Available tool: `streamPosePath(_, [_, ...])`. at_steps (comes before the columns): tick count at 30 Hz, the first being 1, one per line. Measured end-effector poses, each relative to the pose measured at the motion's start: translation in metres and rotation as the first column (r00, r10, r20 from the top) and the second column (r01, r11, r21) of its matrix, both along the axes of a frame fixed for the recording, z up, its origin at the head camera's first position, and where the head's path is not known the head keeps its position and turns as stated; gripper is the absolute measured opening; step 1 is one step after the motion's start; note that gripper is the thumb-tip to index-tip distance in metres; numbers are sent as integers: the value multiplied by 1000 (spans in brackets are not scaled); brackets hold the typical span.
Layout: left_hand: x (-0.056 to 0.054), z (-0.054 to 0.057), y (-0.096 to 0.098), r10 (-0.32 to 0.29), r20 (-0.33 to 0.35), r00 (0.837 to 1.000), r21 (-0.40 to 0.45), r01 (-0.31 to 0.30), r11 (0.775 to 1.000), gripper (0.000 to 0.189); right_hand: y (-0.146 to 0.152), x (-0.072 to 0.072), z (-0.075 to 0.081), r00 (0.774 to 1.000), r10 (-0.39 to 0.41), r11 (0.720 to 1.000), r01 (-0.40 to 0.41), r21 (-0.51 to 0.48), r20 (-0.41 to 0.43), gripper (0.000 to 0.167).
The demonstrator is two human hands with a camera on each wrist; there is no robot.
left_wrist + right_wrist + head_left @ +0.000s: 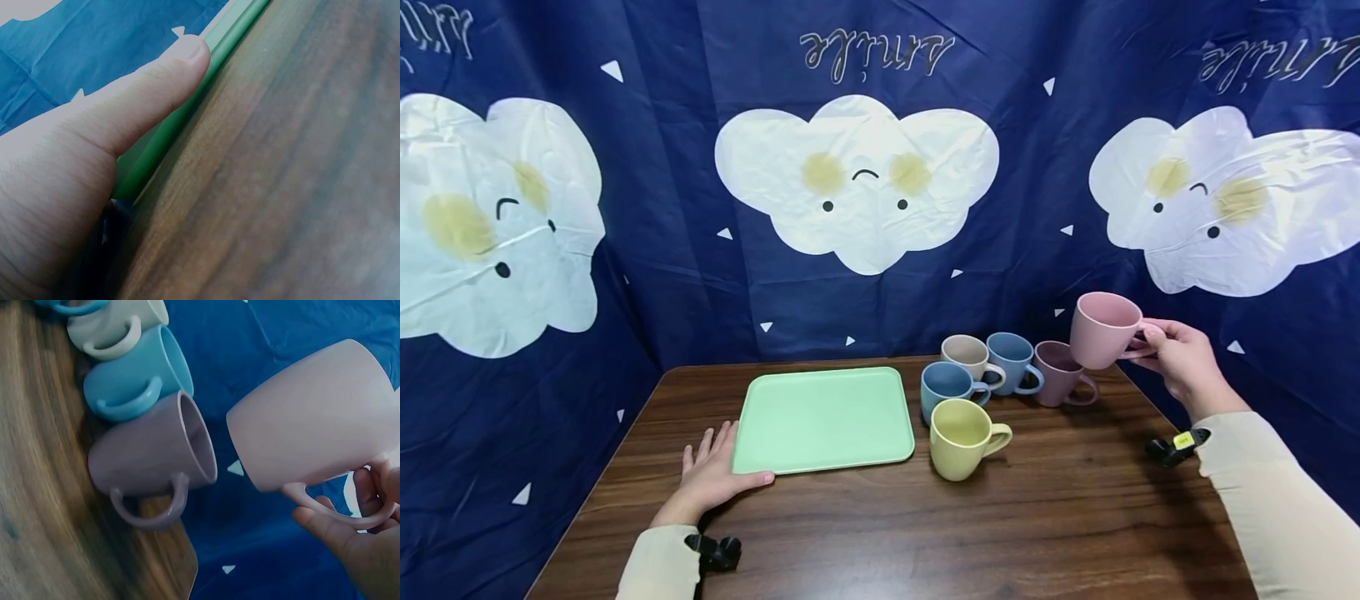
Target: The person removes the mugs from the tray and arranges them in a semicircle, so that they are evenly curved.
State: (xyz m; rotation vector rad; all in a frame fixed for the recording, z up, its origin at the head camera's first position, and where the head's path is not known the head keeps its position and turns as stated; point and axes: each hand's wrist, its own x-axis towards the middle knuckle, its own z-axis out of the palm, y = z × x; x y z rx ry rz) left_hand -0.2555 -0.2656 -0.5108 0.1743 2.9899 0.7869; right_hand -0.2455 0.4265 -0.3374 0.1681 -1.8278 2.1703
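Observation:
My right hand (1183,362) grips a pink mug (1103,333) by its handle, held upright in the air at the table's right back. In the right wrist view the pink mug (319,419) is apart from the mauve mug (153,453) standing below it. At the left, my left hand (711,475) rests against the corner of a light green tray (823,419), its fingers spread along the side and the thumb along the front edge. The left wrist view shows the thumb (144,94) touching the green rim (169,134).
Right of the tray stand a yellow mug (958,442), a blue mug (943,387), a beige mug (966,354) and another blue mug (1011,362), handles to the right. A navy curtain with clouds (857,183) hangs behind the wooden table (1000,533).

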Motion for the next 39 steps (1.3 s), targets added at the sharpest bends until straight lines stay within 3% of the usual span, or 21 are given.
streamPosePath(9, [0,1,0,-2,-7,1000,-5,2,1000,134,16,1,-12,999,-39,997,39,-62,-2,35])
streamPosePath(16, [-1,0,0,-6,-13,1000,-2,6,1000,133,18,5,-19,993,-115,992,116,-42,37,36])
streamPosePath(22, [-1,0,0,-5,-11,1000,-4,5,1000,134,21,6,-27,990,-134,989,136,-55,46,36])
streamPosePath(33, [-1,0,0,-4,-18,1000,-5,4,1000,134,27,2,-52,981,-184,980,187,-61,61,35])
streamPosePath(39, [-1,-1,0,2,-25,1000,8,-1,1000,135,29,-2,-62,966,-230,967,240,-85,116,30])
